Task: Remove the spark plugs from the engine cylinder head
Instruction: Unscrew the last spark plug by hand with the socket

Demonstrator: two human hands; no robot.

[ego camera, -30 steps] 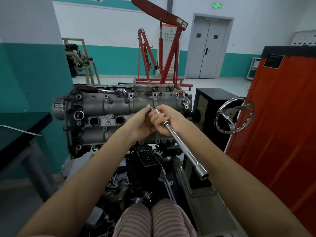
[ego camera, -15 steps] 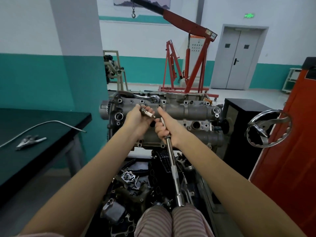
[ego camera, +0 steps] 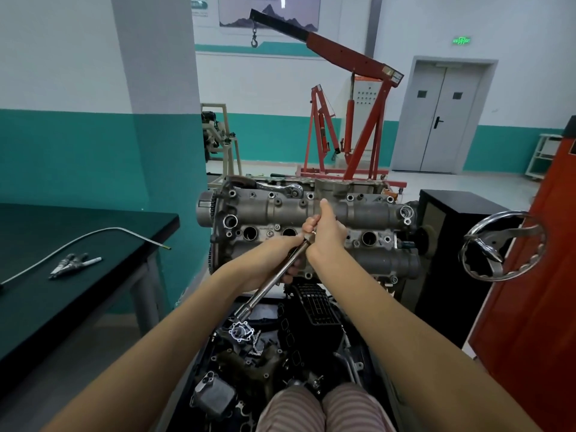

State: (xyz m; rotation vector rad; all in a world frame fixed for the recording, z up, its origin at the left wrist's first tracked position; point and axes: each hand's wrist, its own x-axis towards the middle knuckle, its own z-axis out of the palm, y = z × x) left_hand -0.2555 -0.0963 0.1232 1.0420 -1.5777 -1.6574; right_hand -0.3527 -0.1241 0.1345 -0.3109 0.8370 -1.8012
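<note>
Both hands on the wrench at the cylinder head

Right hand (ego camera: pixel 324 233) fingers curl around the long chrome socket wrench (ego camera: pixel 274 280) top; left hand (ego camera: pixel 274 263) fingers wrap its shaft before the grey metal cylinder head (ego camera: pixel 367 213).

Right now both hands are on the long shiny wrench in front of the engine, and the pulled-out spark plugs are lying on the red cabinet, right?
Not quite. Both hands, left and right, do hold the wrench in front of the engine. But the head view shows the spark plugs lying on the black table to the left, not on the red cabinet.
</note>
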